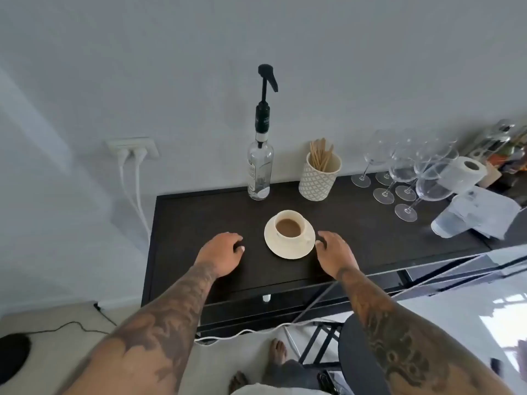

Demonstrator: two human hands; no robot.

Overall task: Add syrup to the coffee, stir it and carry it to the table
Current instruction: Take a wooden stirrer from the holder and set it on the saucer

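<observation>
A cream cup of milky coffee [288, 227] stands on a cream saucer [282, 250] in the middle of a dark sideboard [199, 218]. Behind it, near the wall, a clear syrup bottle [259, 169] with a tall black pump stands upright. To its right a patterned white pot [318, 178] holds several wooden stir sticks. My left hand [222, 252] rests on the sideboard left of the saucer, fingers curled and holding nothing. My right hand [333, 252] lies just right of the saucer, fingertips at its rim, holding nothing.
Several wine glasses [410, 178] crowd the sideboard's right side, with a paper roll [464, 173] and wrapped items [473, 215] beyond. Plugs and cables [134, 172] hang from a wall socket on the left. A white cable [256, 330] and my bare feet are on the floor below.
</observation>
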